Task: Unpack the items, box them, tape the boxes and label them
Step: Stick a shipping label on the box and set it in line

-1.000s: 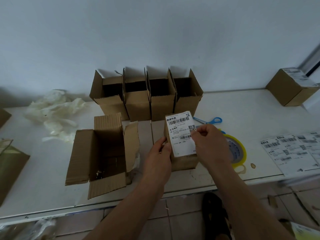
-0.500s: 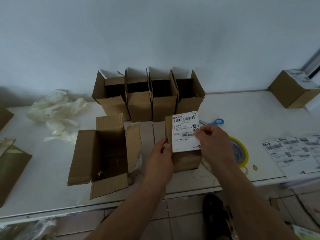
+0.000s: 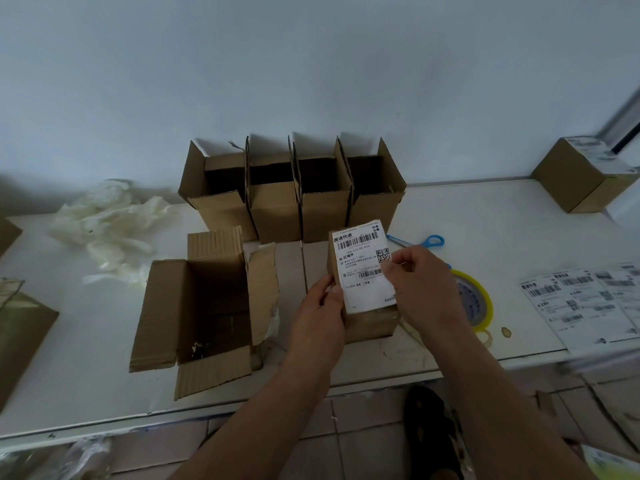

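Label pinched by right hand against small box; left hand grips box's left edge.

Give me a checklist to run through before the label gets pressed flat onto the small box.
1. Left hand steadies the small box: ok.
2. Right hand pinches the shipping label at its right edge: ok.
3. Label squared to the box: not ok, it sits tilted and overhangs the top.
4. Label face outward, barcode showing: ok.
5. Box taped shut: cannot tell, the label and hands cover it.
6. Spare labels within reach on the table: ok.
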